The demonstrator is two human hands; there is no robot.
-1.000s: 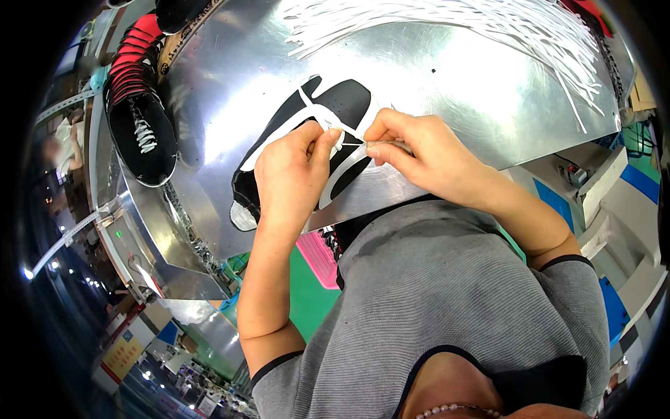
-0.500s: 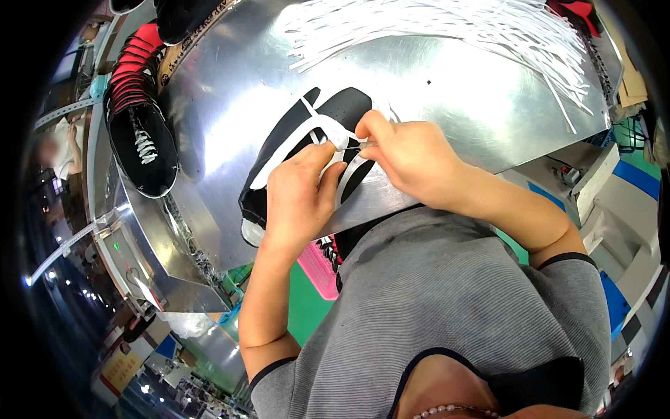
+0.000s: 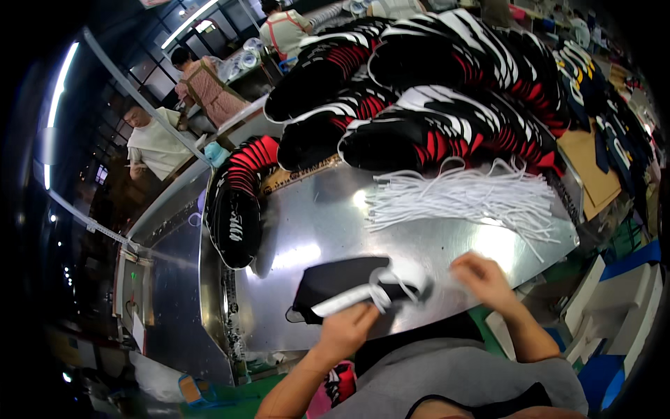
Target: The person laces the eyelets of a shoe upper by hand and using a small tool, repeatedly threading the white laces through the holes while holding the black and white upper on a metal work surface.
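Note:
A black shoe upper point(image 3: 335, 276) with a white stripe lies at the near edge of the metal table. My left hand point(image 3: 345, 332) is closed on its near edge, by the white stripe. A white lace point(image 3: 398, 279) is looped at the upper's right end, smeared by motion. My right hand point(image 3: 485, 279) is raised to the right, apart from the upper. Its fingers are bent and blurred, so whether anything is in them cannot be made out. Beyond the upper lies a bundle of loose white laces point(image 3: 460, 199).
Black, red and white shoe uppers point(image 3: 433, 126) are piled along the far edge of the metal table point(image 3: 307, 216). A nested row of uppers point(image 3: 241, 202) stands at the left. Brown cardboard point(image 3: 590, 167) sits at the right. Several people work in the background at the upper left.
The view has tilted up, bringing the pile of uppers into sight. My right hand has left the lace and moved away to the right. My left hand stays at the upper.

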